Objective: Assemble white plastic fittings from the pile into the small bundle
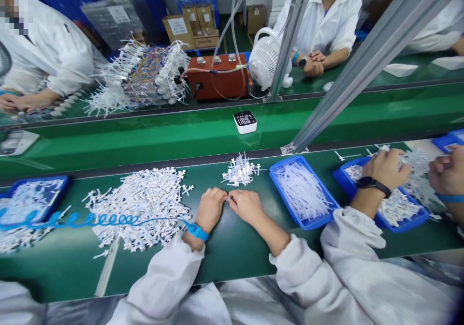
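Note:
My left hand (211, 208), with a blue coiled-cord wrist strap (198, 231), is closed in a pinch. My right hand (247, 205) pinches opposite it, the fingertips of both meeting over the green table. A small white plastic part (228, 198) shows between them, mostly hidden by the fingers. Just beyond my hands lies a small pile of white fittings with thin tubes (241, 171). To the left of my left hand spreads a large heap of white plastic fittings (139, 206). A blue tray (277, 185) of thin translucent tubes sits to the right.
A co-worker's hands (386, 172) work over another blue tray (404, 227) at the right. One more blue tray (64, 192) stands far left. A slanted metal post (337, 88) rises beyond the tubes. A small digital display (245, 122) sits on the green middle strip.

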A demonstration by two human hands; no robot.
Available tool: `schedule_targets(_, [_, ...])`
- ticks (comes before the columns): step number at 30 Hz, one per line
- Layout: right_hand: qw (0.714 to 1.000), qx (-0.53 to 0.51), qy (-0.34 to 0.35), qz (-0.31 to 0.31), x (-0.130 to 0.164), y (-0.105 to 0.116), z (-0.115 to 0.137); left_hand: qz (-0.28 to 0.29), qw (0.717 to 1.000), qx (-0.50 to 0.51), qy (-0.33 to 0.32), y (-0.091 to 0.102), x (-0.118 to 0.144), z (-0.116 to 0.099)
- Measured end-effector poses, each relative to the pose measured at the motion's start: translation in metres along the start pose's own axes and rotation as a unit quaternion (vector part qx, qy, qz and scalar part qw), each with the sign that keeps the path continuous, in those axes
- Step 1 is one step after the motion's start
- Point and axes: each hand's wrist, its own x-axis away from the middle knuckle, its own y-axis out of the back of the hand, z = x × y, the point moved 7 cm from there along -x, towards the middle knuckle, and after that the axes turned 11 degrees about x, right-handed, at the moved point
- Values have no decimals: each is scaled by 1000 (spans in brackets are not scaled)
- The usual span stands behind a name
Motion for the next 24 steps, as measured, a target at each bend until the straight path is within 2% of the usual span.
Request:
schedule_targets(2, [1000, 0, 1, -4, 1, 1, 0, -2, 1000, 17, -4, 2, 1, -1])
schedule_targets(7, [1000, -24, -1, -10, 1, 4, 0, -51, 996, 68, -15, 10, 4, 0])
schedule_targets(14, [1000, 8, 9, -12, 0, 2, 2, 1, 1000, 11, 10, 2, 0, -2])
schedule_targets(18, [999, 32, 17, -24, 0, -6, 2, 7, 999, -19, 25, 3, 2, -4])
schedule_targets(24, [999, 28, 31, -21, -10, -22, -6, 19, 998, -48, 36, 4, 4, 3])
